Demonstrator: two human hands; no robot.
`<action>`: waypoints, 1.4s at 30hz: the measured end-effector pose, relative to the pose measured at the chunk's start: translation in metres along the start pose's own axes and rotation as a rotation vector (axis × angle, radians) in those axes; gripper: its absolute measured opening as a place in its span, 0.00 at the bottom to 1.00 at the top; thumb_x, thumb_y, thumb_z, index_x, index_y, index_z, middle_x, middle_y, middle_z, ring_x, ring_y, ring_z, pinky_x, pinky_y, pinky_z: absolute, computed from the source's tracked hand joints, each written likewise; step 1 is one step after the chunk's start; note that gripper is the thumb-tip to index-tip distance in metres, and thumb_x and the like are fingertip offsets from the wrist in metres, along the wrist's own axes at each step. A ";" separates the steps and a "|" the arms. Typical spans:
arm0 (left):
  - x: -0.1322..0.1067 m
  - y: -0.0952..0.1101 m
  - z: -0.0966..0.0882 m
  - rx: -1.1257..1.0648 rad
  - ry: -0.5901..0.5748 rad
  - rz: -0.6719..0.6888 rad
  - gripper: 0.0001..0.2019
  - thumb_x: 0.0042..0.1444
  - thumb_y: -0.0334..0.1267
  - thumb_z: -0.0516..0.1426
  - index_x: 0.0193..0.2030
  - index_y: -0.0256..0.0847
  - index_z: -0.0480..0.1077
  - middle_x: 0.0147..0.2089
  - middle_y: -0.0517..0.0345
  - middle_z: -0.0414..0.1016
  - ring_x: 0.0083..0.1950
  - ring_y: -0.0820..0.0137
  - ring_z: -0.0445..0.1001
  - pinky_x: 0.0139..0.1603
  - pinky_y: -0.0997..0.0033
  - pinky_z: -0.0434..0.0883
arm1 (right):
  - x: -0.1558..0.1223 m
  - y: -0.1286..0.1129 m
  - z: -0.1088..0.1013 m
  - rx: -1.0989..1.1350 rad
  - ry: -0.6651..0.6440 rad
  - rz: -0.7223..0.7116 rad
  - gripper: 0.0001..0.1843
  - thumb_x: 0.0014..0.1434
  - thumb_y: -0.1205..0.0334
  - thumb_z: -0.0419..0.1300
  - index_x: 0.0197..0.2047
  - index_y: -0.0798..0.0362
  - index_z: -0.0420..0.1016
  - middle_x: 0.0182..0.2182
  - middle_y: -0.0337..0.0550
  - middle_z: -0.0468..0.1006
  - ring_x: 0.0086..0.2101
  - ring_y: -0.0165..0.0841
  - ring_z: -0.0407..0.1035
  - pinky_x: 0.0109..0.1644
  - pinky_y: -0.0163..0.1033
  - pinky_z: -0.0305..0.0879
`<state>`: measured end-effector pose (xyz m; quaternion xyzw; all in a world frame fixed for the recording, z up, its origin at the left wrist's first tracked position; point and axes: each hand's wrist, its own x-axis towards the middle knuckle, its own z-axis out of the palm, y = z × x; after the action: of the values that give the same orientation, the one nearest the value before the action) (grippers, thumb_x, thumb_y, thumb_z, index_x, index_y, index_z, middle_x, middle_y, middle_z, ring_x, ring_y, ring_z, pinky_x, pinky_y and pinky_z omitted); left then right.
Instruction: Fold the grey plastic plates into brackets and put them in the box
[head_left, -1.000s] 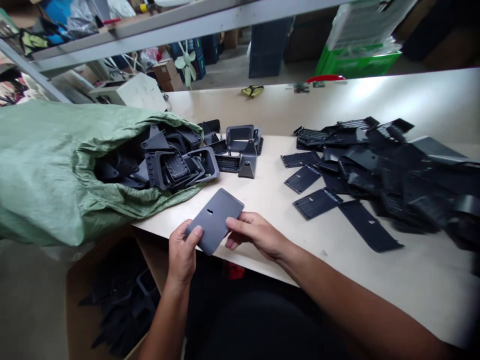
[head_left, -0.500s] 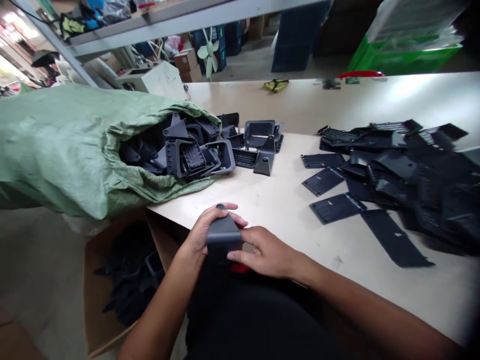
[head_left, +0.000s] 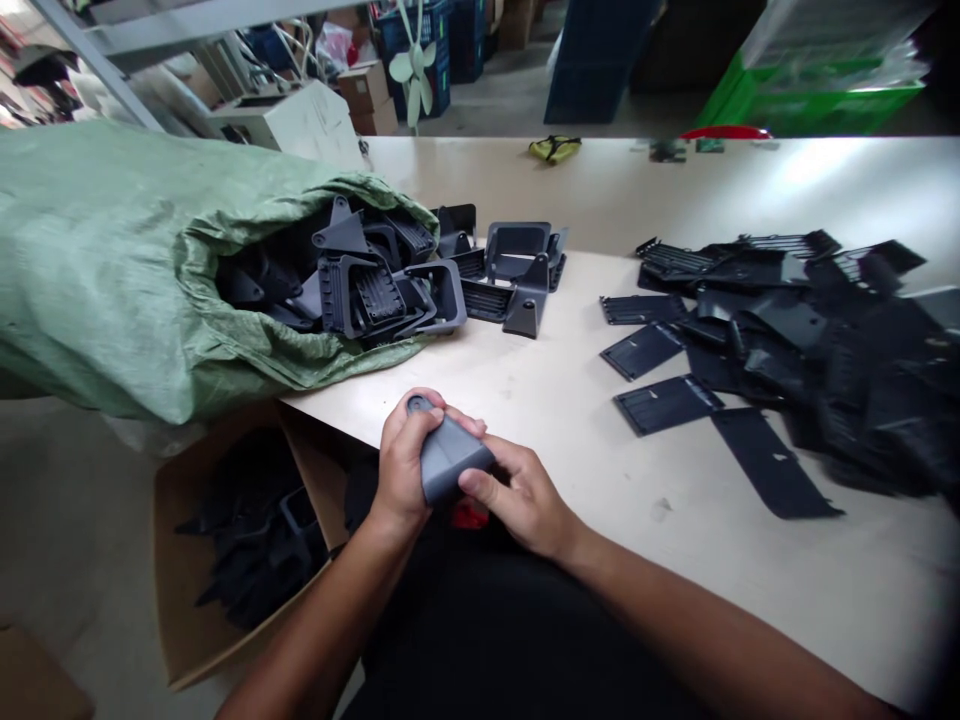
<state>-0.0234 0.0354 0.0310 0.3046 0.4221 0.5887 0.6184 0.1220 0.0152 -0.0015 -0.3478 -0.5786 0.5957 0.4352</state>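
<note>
Two hands on one part. Left hand (head_left: 405, 462): fingers curled tight round the matte grey moulded plastic housing (head_left: 454, 460), fingertips over its far side. Right hand (head_left: 521, 500): fingers closed against the near end, thumb alongside. Housing held in the air just off the front edge of the pale laminate table (head_left: 570, 400), over the person's lap. Small red item (head_left: 470, 515) just below it, too hidden to identify.

Green woven polypropylene sack (head_left: 97, 270) lies on the table, mouth open, packed with dark ribbed plastic housings (head_left: 367, 295). Loose group of similar parts (head_left: 510, 280) just beside the mouth. To the right, heap of black plastic parts (head_left: 825, 370), flat slotted panels (head_left: 664, 405) along its near side. Cardboard box (head_left: 176, 560) below the table edge holds more dark parts (head_left: 251, 540).
</note>
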 end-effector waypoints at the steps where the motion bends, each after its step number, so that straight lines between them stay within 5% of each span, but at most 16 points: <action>1: 0.001 -0.001 -0.002 0.005 0.005 0.005 0.03 0.58 0.36 0.59 0.39 0.44 0.70 0.30 0.56 0.83 0.41 0.57 0.84 0.54 0.55 0.76 | 0.002 -0.001 -0.002 0.008 -0.018 0.014 0.21 0.66 0.43 0.65 0.46 0.54 0.80 0.38 0.45 0.79 0.42 0.43 0.74 0.49 0.44 0.71; 9: 0.001 0.004 -0.003 -0.012 -0.011 -0.041 0.02 0.58 0.36 0.58 0.39 0.44 0.69 0.30 0.55 0.82 0.39 0.57 0.83 0.46 0.59 0.77 | 0.002 -0.003 -0.018 0.027 -0.111 0.042 0.14 0.71 0.49 0.62 0.46 0.52 0.80 0.38 0.42 0.78 0.39 0.37 0.72 0.45 0.39 0.69; 18: -0.003 0.008 -0.002 0.089 0.031 -0.065 0.02 0.57 0.35 0.59 0.38 0.43 0.69 0.30 0.55 0.83 0.36 0.59 0.83 0.43 0.62 0.77 | -0.001 -0.003 -0.019 0.062 -0.109 0.069 0.18 0.70 0.47 0.63 0.38 0.53 0.80 0.32 0.40 0.76 0.33 0.34 0.71 0.38 0.36 0.68; 26: 0.010 0.000 -0.009 -0.191 0.132 -0.219 0.07 0.52 0.36 0.59 0.38 0.43 0.66 0.26 0.56 0.81 0.37 0.59 0.82 0.47 0.58 0.77 | 0.006 -0.007 -0.034 -0.057 -0.182 0.018 0.14 0.74 0.55 0.60 0.52 0.51 0.85 0.45 0.44 0.85 0.46 0.37 0.78 0.52 0.37 0.70; 30: 0.010 0.003 -0.009 -0.207 0.148 -0.286 0.07 0.51 0.35 0.59 0.37 0.44 0.65 0.26 0.56 0.81 0.36 0.60 0.83 0.46 0.60 0.78 | 0.004 0.000 -0.039 -0.094 -0.297 0.057 0.15 0.75 0.57 0.59 0.55 0.49 0.84 0.46 0.43 0.86 0.45 0.36 0.79 0.50 0.37 0.72; 35: 0.007 0.001 -0.011 -0.119 0.129 -0.214 0.07 0.53 0.36 0.59 0.38 0.43 0.66 0.27 0.54 0.82 0.37 0.59 0.83 0.46 0.60 0.77 | 0.002 0.004 -0.042 -0.164 -0.313 0.002 0.14 0.75 0.58 0.58 0.49 0.51 0.86 0.36 0.39 0.84 0.33 0.31 0.76 0.41 0.35 0.70; 42: 0.000 0.006 -0.009 0.051 0.016 -0.099 0.04 0.56 0.35 0.59 0.38 0.43 0.67 0.28 0.54 0.83 0.38 0.57 0.83 0.45 0.60 0.76 | -0.003 -0.009 -0.036 0.007 -0.313 0.108 0.16 0.75 0.52 0.57 0.51 0.52 0.82 0.42 0.43 0.83 0.41 0.36 0.78 0.47 0.38 0.73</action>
<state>-0.0340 0.0346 0.0323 0.2944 0.4566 0.5489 0.6353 0.1573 0.0258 0.0044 -0.2798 -0.6178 0.6671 0.3084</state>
